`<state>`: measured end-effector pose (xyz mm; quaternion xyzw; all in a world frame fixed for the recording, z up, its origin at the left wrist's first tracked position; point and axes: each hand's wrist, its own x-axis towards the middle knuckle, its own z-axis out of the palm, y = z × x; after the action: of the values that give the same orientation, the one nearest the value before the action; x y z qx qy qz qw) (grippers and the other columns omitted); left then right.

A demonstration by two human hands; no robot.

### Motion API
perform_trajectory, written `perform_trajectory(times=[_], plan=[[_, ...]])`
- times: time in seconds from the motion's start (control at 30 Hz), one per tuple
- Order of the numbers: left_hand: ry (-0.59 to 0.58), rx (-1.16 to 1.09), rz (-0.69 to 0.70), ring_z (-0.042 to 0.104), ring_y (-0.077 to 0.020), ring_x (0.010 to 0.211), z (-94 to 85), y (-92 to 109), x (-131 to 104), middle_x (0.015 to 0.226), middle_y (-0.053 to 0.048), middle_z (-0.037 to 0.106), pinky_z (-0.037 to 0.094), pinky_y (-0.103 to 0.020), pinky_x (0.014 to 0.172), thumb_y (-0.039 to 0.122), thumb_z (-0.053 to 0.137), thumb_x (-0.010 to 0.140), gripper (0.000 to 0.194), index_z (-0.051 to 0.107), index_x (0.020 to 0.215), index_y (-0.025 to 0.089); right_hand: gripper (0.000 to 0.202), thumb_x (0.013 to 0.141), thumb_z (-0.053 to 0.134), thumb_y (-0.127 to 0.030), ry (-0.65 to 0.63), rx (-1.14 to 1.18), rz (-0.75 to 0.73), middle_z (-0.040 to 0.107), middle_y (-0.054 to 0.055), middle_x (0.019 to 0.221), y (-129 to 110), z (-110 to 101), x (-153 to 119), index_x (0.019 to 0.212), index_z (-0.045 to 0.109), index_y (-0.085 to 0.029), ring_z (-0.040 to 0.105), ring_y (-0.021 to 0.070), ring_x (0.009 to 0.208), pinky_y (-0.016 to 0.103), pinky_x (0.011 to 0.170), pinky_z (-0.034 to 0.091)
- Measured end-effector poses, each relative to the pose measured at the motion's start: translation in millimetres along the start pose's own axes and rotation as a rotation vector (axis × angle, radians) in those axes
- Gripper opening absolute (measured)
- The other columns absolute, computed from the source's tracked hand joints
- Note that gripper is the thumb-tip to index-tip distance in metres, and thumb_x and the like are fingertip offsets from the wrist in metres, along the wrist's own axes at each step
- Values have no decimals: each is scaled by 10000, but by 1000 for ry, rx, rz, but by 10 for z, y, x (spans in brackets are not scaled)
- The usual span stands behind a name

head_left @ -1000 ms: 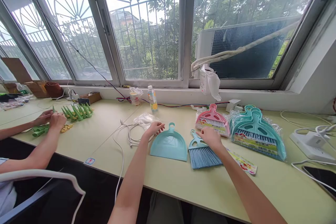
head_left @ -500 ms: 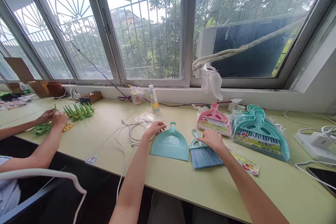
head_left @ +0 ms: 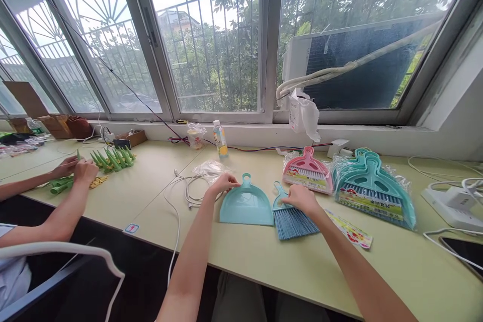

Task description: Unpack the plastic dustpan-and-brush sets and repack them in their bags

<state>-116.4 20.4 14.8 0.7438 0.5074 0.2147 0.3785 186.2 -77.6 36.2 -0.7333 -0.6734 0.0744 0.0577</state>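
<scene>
A light teal dustpan point(head_left: 246, 207) lies flat on the table with its handle pointing away from me. My left hand point(head_left: 223, 184) pinches its upper left rim, close to the handle. Just right of the dustpan is a small hand brush point(head_left: 294, 223) with blue bristles spread toward me. My right hand point(head_left: 302, 198) grips the top of the brush, covering part of its teal body; the looped handle end shows beside the fingers. A printed label card point(head_left: 350, 230) lies right of the brush, partly behind my right forearm.
Behind stand a bagged pink dustpan set point(head_left: 307, 173) and several bagged teal sets point(head_left: 373, 191). A white cable point(head_left: 188, 191), crumpled plastic point(head_left: 211, 168) and a drink bottle point(head_left: 220, 140) lie left. A co-worker's hands point(head_left: 81, 168) handle green pieces. A power strip point(head_left: 451, 209) is right.
The dustpan has turned slightly and shifted a little right, its front edge now beside the bristles. My left fingers have closed in on its rim. The brush has barely moved.
</scene>
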Motion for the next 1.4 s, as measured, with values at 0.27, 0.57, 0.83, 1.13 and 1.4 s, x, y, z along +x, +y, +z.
perform_trajectory(times=[0.27,0.57,0.83,1.13,1.4], plan=[[-71,-91,-25,601,-146,602,85,201,-85,626,-12,595,502,-272,570,504,774,660,381,620,640,156,307,816,599,-433,150,361,-121,713,56,728,112,-280,-12,760,736,-163,655,199,750,255,618,366],[-374,-147,17,588,-138,522,693,531,-20,517,19,564,468,-267,542,685,751,617,571,497,588,175,265,809,626,-386,81,13,-142,735,131,939,-371,-89,-246,870,746,-157,677,253,914,268,675,388],[-531,-161,-6,616,-160,512,626,561,-68,584,-50,650,482,-298,578,654,685,737,533,658,690,124,285,832,625,-374,-18,-37,-114,733,152,987,-404,-58,-267,921,744,-131,683,277,965,279,692,409],[245,715,548,533,-275,1253,584,501,-58,1375,-109,551,509,-385,943,180,737,783,635,499,1366,258,241,846,630,-386,-36,56,-150,737,101,959,-382,-4,-236,887,740,-176,676,224,915,252,659,384],[81,997,780,567,-229,1260,842,497,4,1326,-162,610,518,-338,968,49,424,938,376,592,1263,137,225,827,636,-399,-42,109,-197,729,58,893,-291,62,-164,845,694,-182,651,186,837,245,595,314]])
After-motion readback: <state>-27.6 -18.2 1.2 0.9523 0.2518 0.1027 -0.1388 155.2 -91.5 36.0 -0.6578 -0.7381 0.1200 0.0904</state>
